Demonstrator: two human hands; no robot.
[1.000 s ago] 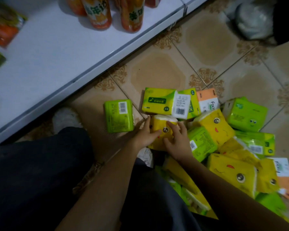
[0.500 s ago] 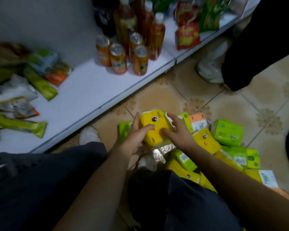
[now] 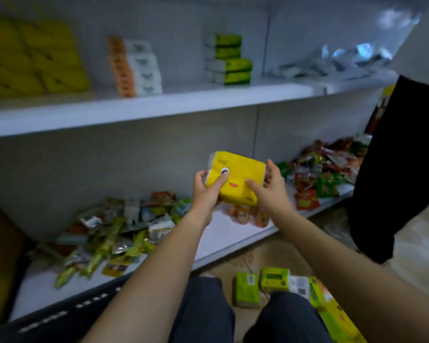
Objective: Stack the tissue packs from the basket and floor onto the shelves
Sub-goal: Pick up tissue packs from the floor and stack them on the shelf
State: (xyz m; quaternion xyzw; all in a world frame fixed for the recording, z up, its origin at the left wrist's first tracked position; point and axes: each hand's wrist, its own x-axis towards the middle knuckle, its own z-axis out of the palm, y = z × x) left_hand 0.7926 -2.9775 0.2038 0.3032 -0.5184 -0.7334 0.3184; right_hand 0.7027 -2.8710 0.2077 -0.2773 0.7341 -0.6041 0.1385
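A yellow tissue pack (image 3: 238,177) with a cartoon face is held up in front of the lower shelf bay. My left hand (image 3: 206,194) grips its left end, thumb across the face. My right hand (image 3: 270,186) grips its right end. On the upper shelf (image 3: 159,105) stand stacks of tissue packs: yellow ones (image 3: 32,60) at the left, orange-and-white ones (image 3: 134,66) in the middle, green ones (image 3: 227,59) to the right. Green packs (image 3: 248,289) and others lie on the floor by my knees.
The bottom shelf (image 3: 218,233) holds scattered snack packets (image 3: 114,233) at the left, small orange bottles below the held pack, and red and green packets (image 3: 325,169) at the right. A person in dark clothing (image 3: 401,164) stands at the right. Clear plastic wrap lies on the upper shelf's right end.
Both hands have lifted the yellow pack from the floor pile up to shelf height. My view has swung upward from the floor to the shelves.
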